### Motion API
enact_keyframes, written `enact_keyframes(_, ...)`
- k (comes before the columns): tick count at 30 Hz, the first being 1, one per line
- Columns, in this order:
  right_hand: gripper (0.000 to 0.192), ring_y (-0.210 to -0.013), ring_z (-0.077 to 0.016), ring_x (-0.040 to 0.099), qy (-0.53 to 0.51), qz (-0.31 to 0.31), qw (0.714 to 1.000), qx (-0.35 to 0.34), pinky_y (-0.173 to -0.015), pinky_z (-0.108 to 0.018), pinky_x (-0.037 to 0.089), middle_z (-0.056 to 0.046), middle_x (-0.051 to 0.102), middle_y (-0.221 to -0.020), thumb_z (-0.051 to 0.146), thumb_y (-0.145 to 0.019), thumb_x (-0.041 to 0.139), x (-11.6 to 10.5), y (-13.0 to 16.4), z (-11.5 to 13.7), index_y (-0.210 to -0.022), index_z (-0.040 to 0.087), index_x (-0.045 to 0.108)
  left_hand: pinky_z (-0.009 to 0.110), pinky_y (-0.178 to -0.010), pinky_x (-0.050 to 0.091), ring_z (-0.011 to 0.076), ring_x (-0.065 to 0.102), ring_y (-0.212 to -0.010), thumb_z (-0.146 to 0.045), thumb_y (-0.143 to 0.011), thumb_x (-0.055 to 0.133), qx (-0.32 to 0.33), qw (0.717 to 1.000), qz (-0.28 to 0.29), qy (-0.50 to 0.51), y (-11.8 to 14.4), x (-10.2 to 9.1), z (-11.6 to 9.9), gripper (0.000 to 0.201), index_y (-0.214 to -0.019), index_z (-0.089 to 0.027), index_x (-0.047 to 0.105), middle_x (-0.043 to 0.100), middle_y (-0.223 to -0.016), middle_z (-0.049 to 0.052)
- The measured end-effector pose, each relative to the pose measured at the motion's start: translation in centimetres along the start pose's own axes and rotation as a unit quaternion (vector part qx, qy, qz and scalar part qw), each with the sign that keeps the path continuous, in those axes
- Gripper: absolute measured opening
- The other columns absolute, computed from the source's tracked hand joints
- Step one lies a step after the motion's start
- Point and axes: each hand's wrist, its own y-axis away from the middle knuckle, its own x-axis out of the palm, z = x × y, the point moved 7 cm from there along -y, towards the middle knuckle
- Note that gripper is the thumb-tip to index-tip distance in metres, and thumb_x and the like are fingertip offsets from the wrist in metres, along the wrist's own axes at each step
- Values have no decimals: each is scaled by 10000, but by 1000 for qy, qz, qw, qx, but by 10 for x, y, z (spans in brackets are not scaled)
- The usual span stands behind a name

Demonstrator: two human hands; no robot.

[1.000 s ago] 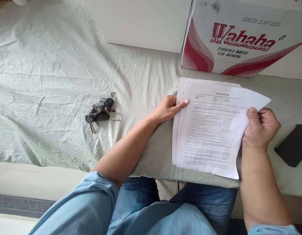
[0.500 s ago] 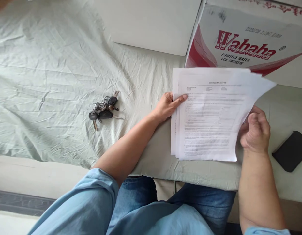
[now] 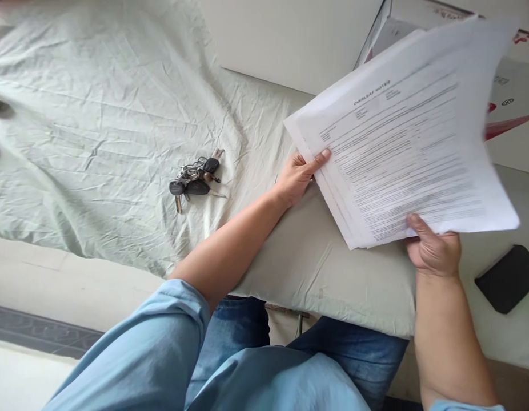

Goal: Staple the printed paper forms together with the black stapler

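Papers [image 3: 401, 148] lifted, tilted; left hand [image 3: 296, 177] pinching left edge, right hand [image 3: 433, 251] gripping bottom edge from beneath.

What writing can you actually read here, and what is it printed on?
"OVERLEAF NOTES": heading on the top sheet of the papers held in the left hand and right hand.
The body text on that sheet is too small and blurred to read.
The red printing on the cardboard box is mostly hidden: unreadable.

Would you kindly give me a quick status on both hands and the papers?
Left hand and right hand both gripping the papers. Stack lifted, tilted. Keys lie apart to the left.
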Motion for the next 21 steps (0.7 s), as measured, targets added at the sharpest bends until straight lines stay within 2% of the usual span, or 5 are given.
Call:
enact_keyframes(4,799,-1636,-443,653,0,16,994,-108,-1343,-769,579,-52,753,-1624,472,-594,1111,-11,-7,33,-1343,384,847,630,-1280,661,474,784,-1507,-733,-695,1109,16,999,34,-33,0,-10,-27,703,-1101,-213,867,920,-1175,126)
enact_keyframes(8,750,-1640,-455,640,21,47,983,-175,-1268,-780,632,-60,726,-1632,516,-586,1123,-14,-9,49,-1278,390,862,597,-1218,689,458,851,-1360,-731,-599,1154,30,995,52,-80,-4,-30,-44,775,-1102,-203,894,924,-1140,117)
enact_keyframes(13,782,-1562,-445,698,0,4,985,-171,-1248,-807,634,-12,800,-1527,463,-486,1151,-17,-6,44,-1215,425,872,584,-1198,696,409,876,-1275,-642,-605,1175,37,989,64,-128,-7,-46,-45,675,-1068,-226,914,920,-1101,81)
enact_keyframes(16,730,-1528,-446,728,-8,-26,984,-177,-1283,-810,611,-12,851,-1441,463,-494,1157,-24,-3,41,-1173,416,890,610,-1179,695,419,883,-1228,-609,-608,1178,15,987,80,-138,-6,-44,-38,638,-1025,-202,918,911,-1065,107)
enact_keyframes(21,726,-1562,-413,717,13,67,992,-110,-1378,-765,546,-38,847,-1476,381,-508,1157,-14,-3,27,-1187,382,902,636,-1190,694,407,888,-1178,-644,-687,1135,11,982,78,-172,-3,-36,-28,602,-1019,-190,924,919,-1095,129)
